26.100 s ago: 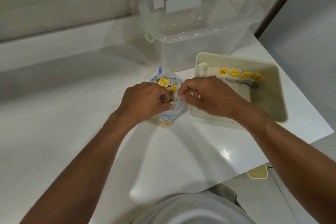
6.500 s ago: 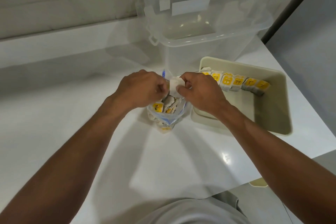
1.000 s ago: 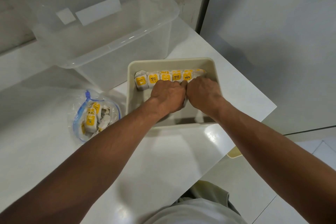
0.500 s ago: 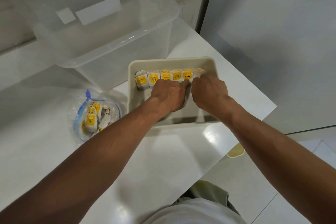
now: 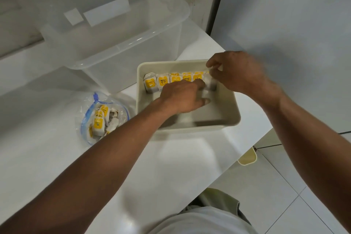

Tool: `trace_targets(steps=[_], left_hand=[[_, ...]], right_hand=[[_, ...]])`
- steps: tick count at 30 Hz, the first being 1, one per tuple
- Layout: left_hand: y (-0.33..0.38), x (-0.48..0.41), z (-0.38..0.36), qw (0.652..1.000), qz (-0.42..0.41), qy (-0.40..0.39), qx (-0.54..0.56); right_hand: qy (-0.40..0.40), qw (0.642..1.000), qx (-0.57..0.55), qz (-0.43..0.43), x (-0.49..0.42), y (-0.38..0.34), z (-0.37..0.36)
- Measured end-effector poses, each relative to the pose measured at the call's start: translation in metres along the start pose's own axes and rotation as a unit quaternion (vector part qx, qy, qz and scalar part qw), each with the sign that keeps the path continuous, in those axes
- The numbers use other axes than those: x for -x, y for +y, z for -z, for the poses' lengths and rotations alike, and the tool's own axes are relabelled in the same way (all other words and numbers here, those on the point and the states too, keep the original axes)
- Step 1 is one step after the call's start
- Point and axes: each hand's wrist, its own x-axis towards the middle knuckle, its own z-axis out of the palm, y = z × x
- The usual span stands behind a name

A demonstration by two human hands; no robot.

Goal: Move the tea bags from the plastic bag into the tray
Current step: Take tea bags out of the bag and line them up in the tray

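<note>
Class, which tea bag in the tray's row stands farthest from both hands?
The leftmost tea bag, by the tray's left wall; the rest sit nearer the left hand and right hand.

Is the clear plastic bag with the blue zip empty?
No, several yellow-labelled tea bags lie inside the clear plastic bag.

Single head-worn view, wide-angle, looking forward and steeply down, close over the white counter (image 5: 180, 167) edge
</note>
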Motion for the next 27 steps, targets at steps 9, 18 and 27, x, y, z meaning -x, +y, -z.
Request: trace_targets(steps=[9,18,27], left_hand=[[-0.031,0.046,0.043,0.954,0.048,0.019,0.294],[-0.063,0.109,0.054,0.918,0.084,0.103,0.374],[-0.080,0.157,0.047,0.979,0.066,0.069,0.178]], right_hand=[[-0.069,0.987,-0.121,0.080,0.015,-0.015,-0.026],[-0.089,0.976,-0.159,0.117,0.031,-0.065,-0.046],[-0.035,0.976,-0.045,0.212,0.067,-0.116,-0.091]])
